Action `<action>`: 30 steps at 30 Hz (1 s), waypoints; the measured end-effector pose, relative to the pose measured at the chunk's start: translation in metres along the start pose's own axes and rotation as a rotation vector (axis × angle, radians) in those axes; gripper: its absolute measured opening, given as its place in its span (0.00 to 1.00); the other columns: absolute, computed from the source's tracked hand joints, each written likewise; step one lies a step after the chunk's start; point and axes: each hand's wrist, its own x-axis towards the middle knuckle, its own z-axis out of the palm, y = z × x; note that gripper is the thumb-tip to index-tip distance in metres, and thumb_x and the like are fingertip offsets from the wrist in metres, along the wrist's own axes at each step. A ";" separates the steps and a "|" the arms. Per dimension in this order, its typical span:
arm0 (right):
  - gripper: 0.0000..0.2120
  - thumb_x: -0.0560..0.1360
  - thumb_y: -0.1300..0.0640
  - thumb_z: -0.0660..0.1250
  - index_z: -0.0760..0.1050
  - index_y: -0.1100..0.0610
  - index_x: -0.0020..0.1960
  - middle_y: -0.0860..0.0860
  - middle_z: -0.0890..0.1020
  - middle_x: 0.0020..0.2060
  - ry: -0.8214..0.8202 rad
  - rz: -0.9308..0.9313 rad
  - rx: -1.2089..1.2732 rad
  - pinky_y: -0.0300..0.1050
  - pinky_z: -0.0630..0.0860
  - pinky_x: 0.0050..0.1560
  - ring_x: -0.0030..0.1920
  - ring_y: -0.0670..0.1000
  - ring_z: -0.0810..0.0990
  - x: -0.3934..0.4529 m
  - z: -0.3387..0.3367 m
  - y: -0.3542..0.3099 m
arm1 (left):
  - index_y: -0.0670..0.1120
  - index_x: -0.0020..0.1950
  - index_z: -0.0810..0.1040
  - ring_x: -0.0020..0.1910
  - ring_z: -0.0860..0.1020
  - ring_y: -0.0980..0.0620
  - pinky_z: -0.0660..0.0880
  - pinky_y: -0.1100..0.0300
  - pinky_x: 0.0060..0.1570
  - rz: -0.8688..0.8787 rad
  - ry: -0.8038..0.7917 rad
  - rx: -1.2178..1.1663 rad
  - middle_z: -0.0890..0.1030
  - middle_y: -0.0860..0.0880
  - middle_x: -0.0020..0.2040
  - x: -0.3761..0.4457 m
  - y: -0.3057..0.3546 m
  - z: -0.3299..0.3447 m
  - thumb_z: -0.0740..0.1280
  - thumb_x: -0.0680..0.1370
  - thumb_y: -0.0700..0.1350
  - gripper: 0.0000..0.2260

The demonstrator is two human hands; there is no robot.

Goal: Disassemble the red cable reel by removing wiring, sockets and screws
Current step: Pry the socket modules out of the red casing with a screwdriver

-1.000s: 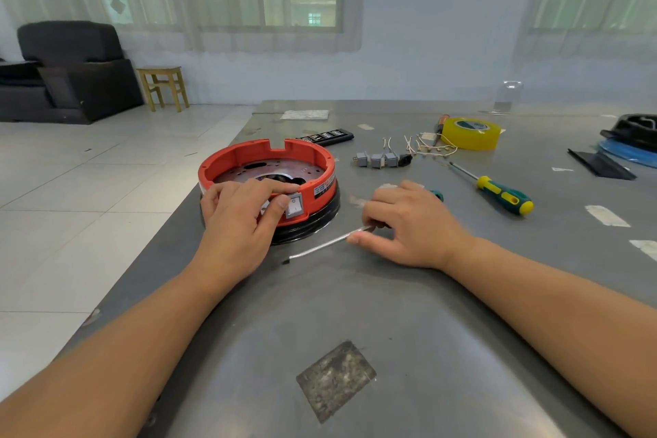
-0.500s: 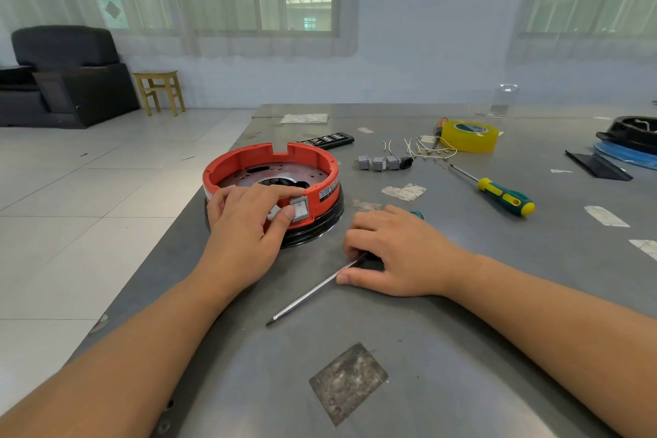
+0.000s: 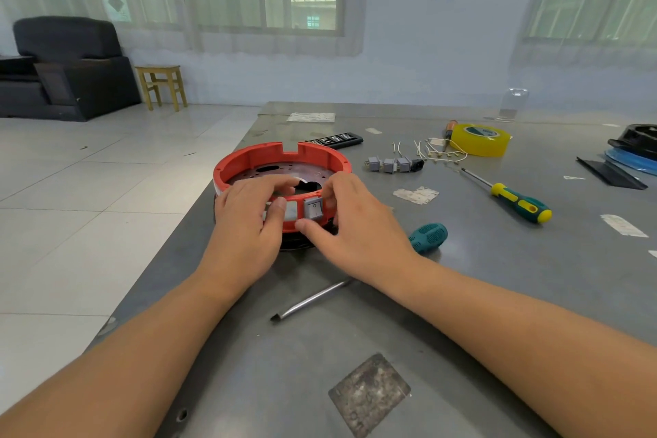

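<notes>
Head view: both hands meet at the near rim of the red cable reel point(image 3: 282, 167), which sits on the grey metal table point(image 3: 497, 277) toward its left edge, at about 11 o'clock from the table's near middle. The right hand point(image 3: 359, 224) pinches the grey rocker switch point(image 3: 313, 208) set in the reel's near wall, thumb under it, fingers curled over the rim above. The left hand point(image 3: 245, 224) grips the rim just left of the switch, fingers hooked inside the ring, thumb pressed on the outer wall. A teal-handled screwdriver point(image 3: 428, 237) lies loose on the table beneath the right forearm, its handle at 3 o'clock from the reel, its shaft tip toward 6 o'clock. At 1 o'clock from the reel, a row of small grey sockets point(image 3: 389, 165) with one black piece at its right end; just beyond them loose pale wires point(image 3: 437, 151). Further out at 2 o'clock, a yellow tape roll point(image 3: 478, 139). A green-and-yellow screwdriver point(image 3: 519, 203) lies at 3 o'clock, well apart. A black remote point(image 3: 336, 139) lies at 12 o'clock behind the reel. Off the table at 10 o'clock: black armchair point(image 3: 67, 64), wooden stool point(image 3: 161, 85).
</notes>
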 end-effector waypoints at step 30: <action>0.11 0.74 0.51 0.72 0.70 0.44 0.49 0.43 0.76 0.40 0.176 0.042 0.414 0.34 0.75 0.37 0.40 0.45 0.77 -0.004 0.007 0.001 | 0.57 0.71 0.79 0.79 0.66 0.56 0.51 0.56 0.77 0.163 -0.095 0.128 0.78 0.61 0.70 -0.005 -0.001 -0.003 0.72 0.81 0.41 0.20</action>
